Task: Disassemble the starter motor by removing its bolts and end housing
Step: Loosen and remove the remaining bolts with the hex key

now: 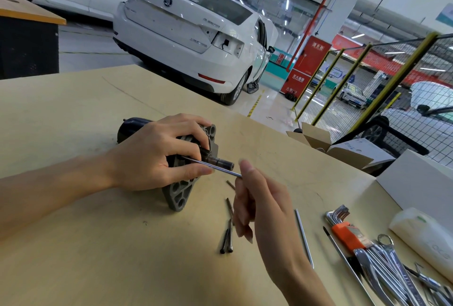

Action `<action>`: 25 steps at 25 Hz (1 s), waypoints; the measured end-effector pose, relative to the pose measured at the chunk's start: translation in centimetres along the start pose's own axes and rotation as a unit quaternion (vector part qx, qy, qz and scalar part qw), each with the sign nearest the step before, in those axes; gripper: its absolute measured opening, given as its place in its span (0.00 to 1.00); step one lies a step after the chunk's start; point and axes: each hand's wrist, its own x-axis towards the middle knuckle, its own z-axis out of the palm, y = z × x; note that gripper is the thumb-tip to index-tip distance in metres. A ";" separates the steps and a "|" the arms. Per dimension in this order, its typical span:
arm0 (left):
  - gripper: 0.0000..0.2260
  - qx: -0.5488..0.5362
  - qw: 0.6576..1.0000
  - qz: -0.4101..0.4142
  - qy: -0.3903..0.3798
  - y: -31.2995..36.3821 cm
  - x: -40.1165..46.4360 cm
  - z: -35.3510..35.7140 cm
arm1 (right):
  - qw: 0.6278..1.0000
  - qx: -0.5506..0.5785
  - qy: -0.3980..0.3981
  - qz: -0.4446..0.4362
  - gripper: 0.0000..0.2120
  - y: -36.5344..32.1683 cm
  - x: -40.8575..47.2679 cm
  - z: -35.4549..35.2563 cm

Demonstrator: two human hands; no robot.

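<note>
While the left hand (157,156) clasps the starter motor (181,158), the right hand (259,207) pinches a long bolt (213,166).

The left hand (157,151) covers most of the dark cylindrical starter motor body (127,127). The motion-blurred right hand (259,205) hides one end of the thin steel rod (210,165). The chrome wrench bundle (387,269) runs off the bottom edge.
</note>
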 end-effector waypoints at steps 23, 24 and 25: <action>0.15 0.000 1.000 0.002 0.001 -0.1 0.0 0.0 | 1.000 -0.007 -0.005 -0.003 0.17 0.1 0.0 -0.2; 0.15 0.000 1.000 0.002 0.001 -0.1 0.0 0.0 | 1.000 -0.009 -0.004 -0.004 0.17 0.1 0.0 -0.2; 0.15 0.001 1.000 0.001 0.000 -0.1 0.0 0.0 | 1.000 -0.009 -0.003 -0.006 0.16 0.1 -0.1 -0.1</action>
